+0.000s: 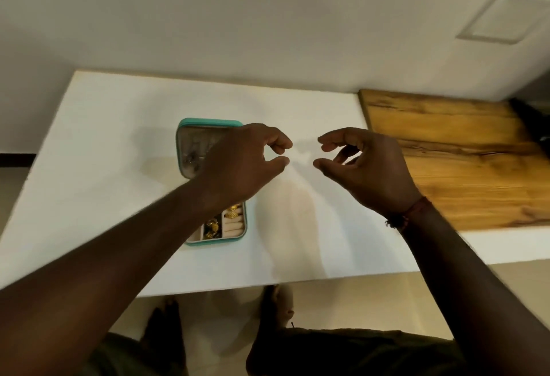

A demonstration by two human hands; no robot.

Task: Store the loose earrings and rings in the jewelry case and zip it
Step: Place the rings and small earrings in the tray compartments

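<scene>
Both hands hover loosely curled, thumbs and fingers apart, nothing seen between them: left hand [247, 155] over the open case [208, 122], right hand [366, 164] beside it above the bench [119, 137]. No loose pieces show, so likely fold the lid squarely, steady the base, then zip. Teal shell, pale lining, gold pieces [212, 228] in the near compartments.

A white table [119, 143] beside a wooden board [464, 161], plain wall [238, 18], beige floor [357, 301].
</scene>
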